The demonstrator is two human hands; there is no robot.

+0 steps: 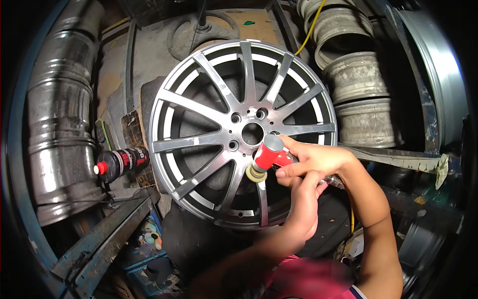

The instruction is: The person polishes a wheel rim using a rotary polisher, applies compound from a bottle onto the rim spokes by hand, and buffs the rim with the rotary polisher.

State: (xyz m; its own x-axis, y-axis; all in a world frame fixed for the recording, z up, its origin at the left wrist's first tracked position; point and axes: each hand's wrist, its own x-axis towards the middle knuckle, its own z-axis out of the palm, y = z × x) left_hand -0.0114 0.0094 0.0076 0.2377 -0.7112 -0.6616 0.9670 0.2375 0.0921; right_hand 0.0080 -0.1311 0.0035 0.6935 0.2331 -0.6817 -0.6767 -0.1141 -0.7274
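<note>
A silver multi-spoke alloy wheel [244, 98] lies face up before me. My right hand [312, 155] wraps the body of a red handheld air polisher [269, 151], just right of the wheel's hub. Below it, my left hand [307, 190] closes around the tool's handle, its fingers partly overlapped by the right hand. The polisher's small yellowish round pad [256, 174] is at the base of the lower spokes; whether it touches the metal cannot be told. Much of the handle is hidden in my hands, and a metal fitting [328, 181] shows behind them.
A dark bottle with a red cap [121, 163] lies left of the wheel. Shiny rims [61, 112] are stacked at left, dull rims [364, 121] at right. A dusty steering wheel [175, 35] lies behind. Metal frame bars [108, 228] and a blue basket [143, 263] are at lower left.
</note>
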